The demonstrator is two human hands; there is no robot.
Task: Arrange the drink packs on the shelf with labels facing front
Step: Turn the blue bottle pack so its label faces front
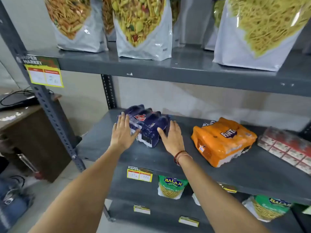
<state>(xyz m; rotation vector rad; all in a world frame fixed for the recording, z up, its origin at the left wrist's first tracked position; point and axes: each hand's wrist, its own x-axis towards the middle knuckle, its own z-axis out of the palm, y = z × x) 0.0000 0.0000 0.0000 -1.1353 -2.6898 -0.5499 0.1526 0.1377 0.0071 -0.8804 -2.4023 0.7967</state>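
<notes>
Both palms are flat and open against the dark blue drink pack (145, 126), the left hand (122, 132) on its left flank and the right hand (172, 137) on its right, fingers stretched rather than curled, pressing it between them, it seems, to square it up or turn it. It lies toward the left of the grey metal shelf (168, 153), well apart from the orange Fanta pack (222, 140). Big snack bags (143, 27) stand on the shelf above; a brown desk (33, 132) sits left.
</notes>
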